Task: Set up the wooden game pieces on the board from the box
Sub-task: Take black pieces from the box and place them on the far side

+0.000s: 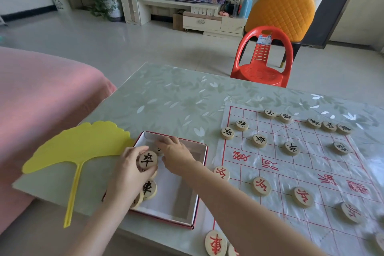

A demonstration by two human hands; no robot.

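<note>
My two bare hands work close together over an open box (182,199), white inside with a red edge, which sits on a table (176,97) under a pale leaf-patterned cover.

My left hand (128,169) is at the box's left side. Its thumb and fingers curl round a round wooden piece (148,159) with a black character, held face up above the box. Under that hand, two more black-marked pieces (149,188) lie overlapping against the box's left wall.

My right hand (176,155) reaches across into the far left corner of the box. Its fingertips are on or over another disc (159,150) that is mostly hidden, and I cannot tell whether they grip it.

Just to the right of the box lies the board (311,164), a thin, clear sheet printed with a red grid. Black-lettered discs (259,140) stand on its far half and red-lettered discs (261,186) in a row on its near half. One more red disc (216,243) lies at the near corner by my right forearm.

A yellow leaf-shaped fan (79,147) lies on the table left of the box, partly under its corner. A red plastic chair (264,58) stands beyond the table.
</note>
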